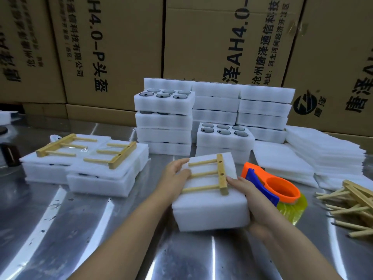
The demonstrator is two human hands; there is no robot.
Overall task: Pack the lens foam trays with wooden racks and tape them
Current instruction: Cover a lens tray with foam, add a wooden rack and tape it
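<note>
Head cam: foam tray pack (210, 207) sits mid steel table (101, 229), toward the near edge, and is tilted. A wooden rack (210, 175) lies on top of it, crossbar on the right. Left hand (177, 172) grips the pack's left edge, fingers curled over the top. Right hand (248, 197) clamps the right side, thumb on top by the crossbar. Tape dispenser (268, 184) is just right of the pack. Loose racks (353, 205) are piled at the right edge. Two racked packs (86, 164) sit at the left, lens tray stacks (165, 110) along the back edge.
</note>
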